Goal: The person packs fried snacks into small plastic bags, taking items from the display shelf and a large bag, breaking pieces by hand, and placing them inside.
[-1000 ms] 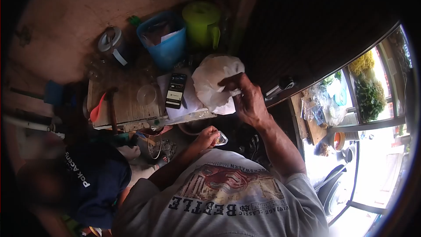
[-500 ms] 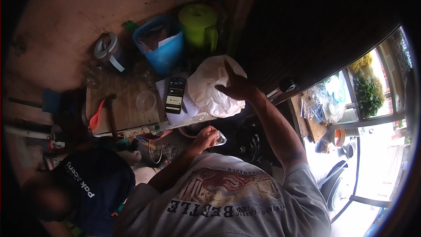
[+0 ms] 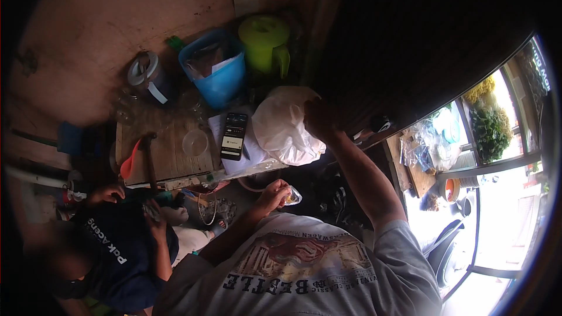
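Note:
My left hand (image 3: 274,196) is closed around a small clear plastic packet (image 3: 292,196), held low in front of my shirt. What is in the packet is hard to make out, though a bit of yellow shows. Up to the right, my right hand (image 3: 322,119) is closed at the upper right edge of a white plastic bag (image 3: 285,129), its fingers partly lost in shadow. The bag looks full and rests at the table's front edge. Just left of it, a phone (image 3: 234,136) with a lit screen lies on white paper (image 3: 253,143).
On the wooden table (image 3: 164,155) stand a clear cup (image 3: 195,142), a blue bin (image 3: 213,76), a green pitcher (image 3: 263,41) and a grey-lidded container (image 3: 146,73). A red ladle (image 3: 130,159) and a hammer (image 3: 150,161) lie left. A person in a dark shirt (image 3: 114,240) sits lower left.
My right hand has gone from spread fingers over the white bag to closed at its edge. The left hand still holds the packet. The person at left has brought both hands into view.

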Demonstrator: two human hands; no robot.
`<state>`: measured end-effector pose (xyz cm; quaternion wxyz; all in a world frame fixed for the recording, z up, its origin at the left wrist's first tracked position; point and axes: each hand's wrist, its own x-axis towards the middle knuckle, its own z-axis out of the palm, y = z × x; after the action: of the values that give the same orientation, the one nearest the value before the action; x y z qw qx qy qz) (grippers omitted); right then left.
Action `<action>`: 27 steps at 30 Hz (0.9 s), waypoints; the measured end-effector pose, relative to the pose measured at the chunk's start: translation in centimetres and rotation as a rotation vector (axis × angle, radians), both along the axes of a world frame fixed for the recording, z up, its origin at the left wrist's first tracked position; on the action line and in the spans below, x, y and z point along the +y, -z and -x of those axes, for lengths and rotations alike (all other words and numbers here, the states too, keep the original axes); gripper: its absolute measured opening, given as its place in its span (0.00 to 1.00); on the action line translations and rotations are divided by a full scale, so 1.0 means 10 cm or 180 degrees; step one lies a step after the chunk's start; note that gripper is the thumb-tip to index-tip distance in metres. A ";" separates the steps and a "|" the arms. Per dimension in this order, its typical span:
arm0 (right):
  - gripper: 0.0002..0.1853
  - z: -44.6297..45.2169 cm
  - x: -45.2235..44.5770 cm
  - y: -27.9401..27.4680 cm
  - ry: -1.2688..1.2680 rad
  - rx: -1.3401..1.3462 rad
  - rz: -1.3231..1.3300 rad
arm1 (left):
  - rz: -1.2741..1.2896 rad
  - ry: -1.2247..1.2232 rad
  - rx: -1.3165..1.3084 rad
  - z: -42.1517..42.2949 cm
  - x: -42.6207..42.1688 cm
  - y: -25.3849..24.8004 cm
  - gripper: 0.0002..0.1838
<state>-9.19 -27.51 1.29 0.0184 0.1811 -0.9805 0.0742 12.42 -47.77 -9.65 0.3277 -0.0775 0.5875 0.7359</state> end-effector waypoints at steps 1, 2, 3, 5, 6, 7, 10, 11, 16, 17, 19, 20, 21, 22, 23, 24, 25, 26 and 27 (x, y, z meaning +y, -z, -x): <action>0.17 0.03 -0.04 -0.14 0.0020 -0.0335 0.0315 | -0.0014 -0.0039 0.0023 0.02 0.01 -0.01 0.06; 0.17 0.03 -0.07 -0.27 0.0041 -0.0678 0.0629 | -0.0028 -0.0080 0.0037 0.02 0.02 -0.01 0.06; 0.18 0.03 -0.06 -0.36 -0.0042 -0.0703 0.0878 | -0.0041 -0.0117 0.0058 0.03 0.03 -0.02 0.06; 0.20 0.05 -0.04 -0.51 -0.0221 -0.0728 0.1378 | -0.0067 -0.0166 0.0060 0.04 0.02 -0.06 0.05; 0.21 0.02 -0.04 -0.52 -0.0539 -0.0089 0.1495 | -0.0079 -0.0194 0.0056 0.04 0.00 -0.07 0.05; 0.22 -0.07 -0.05 -0.50 -0.0855 0.0551 0.1606 | -0.0090 -0.0205 0.0047 0.04 -0.02 -0.06 0.06; 0.24 -0.58 -0.10 -0.71 -0.0996 0.0712 0.0778 | -0.0095 -0.0257 0.0063 0.00 -0.06 -0.02 0.06; 0.24 -0.69 -0.10 -0.65 -0.1020 0.0453 0.0709 | -0.0069 -0.0270 0.0098 -0.02 -0.07 -0.03 0.06; 0.19 -0.93 -0.04 -0.68 -0.0963 -0.0761 0.0581 | 0.0049 -0.0233 0.0062 -0.06 -0.10 0.06 0.07; 0.18 -0.89 -0.04 -0.66 -0.1104 -0.0983 -0.0110 | 0.0056 -0.0222 0.0066 -0.07 -0.09 0.08 0.07; 0.23 -0.78 -0.06 -0.46 -0.0785 -0.1482 -0.0962 | 0.0054 -0.0196 0.0075 -0.06 -0.06 0.04 0.06; 0.25 -0.74 -0.03 -0.33 -0.0437 -0.1381 -0.0648 | 0.0046 -0.0191 0.0074 -0.06 -0.04 0.00 0.06; 0.28 -0.71 -0.06 -0.33 -0.0094 -0.1277 -0.0332 | 0.0041 -0.0188 0.0071 -0.06 -0.03 -0.03 0.06; 0.30 -0.64 -0.11 -0.38 0.0033 -0.1157 -0.0058 | 0.0060 -0.0108 0.0072 -0.07 -0.03 -0.04 0.06; 0.32 -0.58 -0.15 -0.43 0.0145 -0.1031 0.0223 | 0.0079 -0.0026 0.0080 -0.07 -0.04 -0.04 0.06; 0.32 -0.48 -0.17 -0.49 -0.0096 -0.0641 0.0678 | 0.0096 0.0056 0.0090 -0.06 -0.05 -0.05 0.07; 0.33 -0.38 -0.20 -0.55 -0.0378 -0.0246 0.1071 | 0.0067 0.0010 0.0091 -0.05 -0.04 -0.06 0.07; 0.33 -0.32 -0.22 -0.56 -0.0804 0.0405 0.1665 | 0.0029 -0.0043 0.0087 -0.06 -0.03 -0.07 0.07; 0.32 -0.27 -0.21 -0.55 -0.0972 0.0608 0.2124 | -0.0011 -0.0099 0.0084 -0.06 -0.01 -0.06 0.07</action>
<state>-6.45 -29.66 6.78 0.1564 0.3153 -0.8579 0.3742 13.06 -47.88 -9.04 0.3086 -0.0763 0.5892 0.7428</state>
